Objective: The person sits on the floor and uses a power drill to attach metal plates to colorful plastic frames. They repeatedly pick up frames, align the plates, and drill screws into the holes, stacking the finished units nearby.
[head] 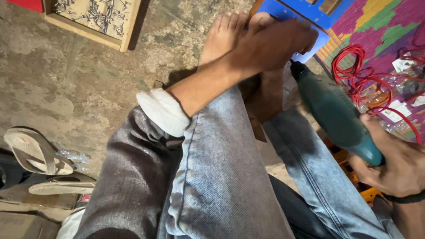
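My left hand (273, 43) presses down on the near edge of a blue board (279, 10), fingers curled over it. A bare foot (223, 34) rests beside that hand, against the board. My right hand (401, 163) grips the handle of a dark green power drill (334, 113). The drill points up and left, its tip close to the board's edge just under my left hand. Whatever the tip touches is hidden by the hand. My knees in blue jeans fill the middle of the view.
A wooden tray of nails (95, 9) lies on the concrete floor at upper left. Two sandals (39, 155) sit at the left. Red wire (367, 69) coils over a colourful mat (393, 27) at the right, with small white parts.
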